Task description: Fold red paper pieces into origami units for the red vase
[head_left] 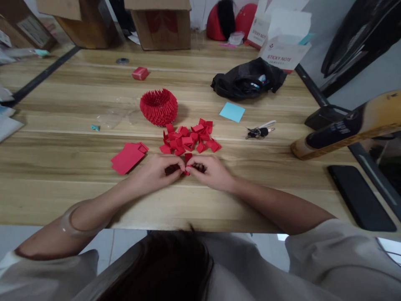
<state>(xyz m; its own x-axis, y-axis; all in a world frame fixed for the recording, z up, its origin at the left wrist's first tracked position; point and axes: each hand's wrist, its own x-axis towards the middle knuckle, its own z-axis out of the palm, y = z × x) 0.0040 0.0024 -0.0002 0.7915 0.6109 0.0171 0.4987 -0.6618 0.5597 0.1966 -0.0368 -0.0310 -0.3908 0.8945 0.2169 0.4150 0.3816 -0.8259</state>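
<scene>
My left hand [156,170] and my right hand [210,171] meet at the middle of the wooden table [62,175], both pinching one small red folded paper piece [187,165]. Just beyond them lies a pile of several folded red paper pieces [189,140]. Farther back stands a round red bowl-like model built of such pieces [158,106]. A small stack of flat red paper sheets [128,157] lies to the left of my left hand.
A blue sticky note [232,112], keys [259,131], a black bag [247,79] and a black phone [360,196] lie on the right. Cardboard boxes [161,25] and sticky-note boxes [283,46] stand at the back. A small red block [140,73] lies behind the model.
</scene>
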